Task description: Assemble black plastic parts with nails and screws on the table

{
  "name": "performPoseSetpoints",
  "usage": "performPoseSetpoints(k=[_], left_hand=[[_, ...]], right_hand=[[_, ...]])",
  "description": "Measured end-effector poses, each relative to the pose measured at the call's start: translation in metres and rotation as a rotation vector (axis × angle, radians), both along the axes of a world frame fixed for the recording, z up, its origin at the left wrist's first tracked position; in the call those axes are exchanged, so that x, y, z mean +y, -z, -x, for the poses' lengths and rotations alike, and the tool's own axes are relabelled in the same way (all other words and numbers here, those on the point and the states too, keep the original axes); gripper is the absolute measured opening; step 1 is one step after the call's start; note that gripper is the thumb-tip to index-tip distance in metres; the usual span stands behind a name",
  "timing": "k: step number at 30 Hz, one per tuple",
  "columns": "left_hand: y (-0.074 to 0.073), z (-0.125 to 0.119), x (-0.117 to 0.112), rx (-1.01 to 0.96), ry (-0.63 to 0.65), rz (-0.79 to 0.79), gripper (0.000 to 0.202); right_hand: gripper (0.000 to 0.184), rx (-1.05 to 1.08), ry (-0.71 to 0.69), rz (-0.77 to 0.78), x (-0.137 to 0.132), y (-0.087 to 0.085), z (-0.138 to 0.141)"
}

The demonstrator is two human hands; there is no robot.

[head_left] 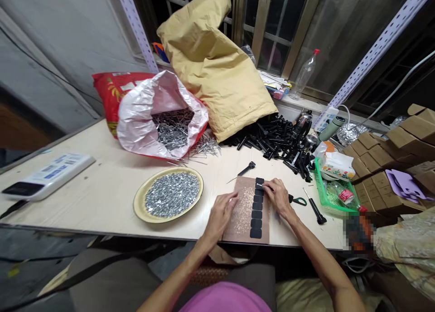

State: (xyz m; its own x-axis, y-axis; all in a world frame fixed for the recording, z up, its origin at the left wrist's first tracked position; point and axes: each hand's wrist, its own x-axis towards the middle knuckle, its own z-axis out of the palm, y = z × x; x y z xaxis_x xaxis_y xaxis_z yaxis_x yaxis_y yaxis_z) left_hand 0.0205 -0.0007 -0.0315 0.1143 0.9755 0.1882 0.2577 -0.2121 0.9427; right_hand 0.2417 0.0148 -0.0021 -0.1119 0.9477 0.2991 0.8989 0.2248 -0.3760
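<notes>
- I see my right hand (279,197) resting on the top right of the board (243,212), its fingers pinched together on a thin nail (259,185) whose tip sits at the second black pad (259,186) from the top.
- My left hand (221,214) lies flat on the board's left edge, fingers spread and pressing down, gripping nothing.
- The board lies at the table's (102,189) near edge, right in front of me, with a column of black pads (257,207) running down its right half between my two hands.
- The pads lie just left of my right fingers and well right of my left fingers.
- A speckled patch covers the middle of the board, between my left hand and the pads.
- Left of the board, a plate (169,194) of small metal bits stands near but apart, with bare table between.
- Right of my right hand, scissors (298,200) and a black tool (315,207) lie close, then a green basket (328,198), so that side is tight.
- Beyond the board, one black piece (247,168) lies alone; farther back are a heap of black parts (278,142), an open bag of nails (163,117) and a tan sack (214,67).
- The widest bare stretch of table is at far left, by a white scale (47,175).
</notes>
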Motion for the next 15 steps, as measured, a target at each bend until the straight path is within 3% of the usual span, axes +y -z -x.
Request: performPoseSetpoints(k=[4,8,11,15], left_hand=[[0.033,-0.024,-0.004,0.309,0.087,-0.283,0.041],[0.059,-0.031,-0.005,0.481,0.121,-0.378,0.046],[0.066,-0.029,-0.007,0.523,0.1,-0.385,0.049],[0.064,-0.025,-0.011,0.532,0.099,-0.352,0.054]], right_hand=[[0.022,-0.119,-0.045,0.018,0.019,0.009,-0.02],[0.025,-0.162,-0.14,-0.003,0.031,0.013,-0.023],[0.03,-0.165,-0.289,0.017,0.009,0.015,-0.019],[0.03,-0.177,-0.647,0.097,-0.03,0.015,-0.015]])
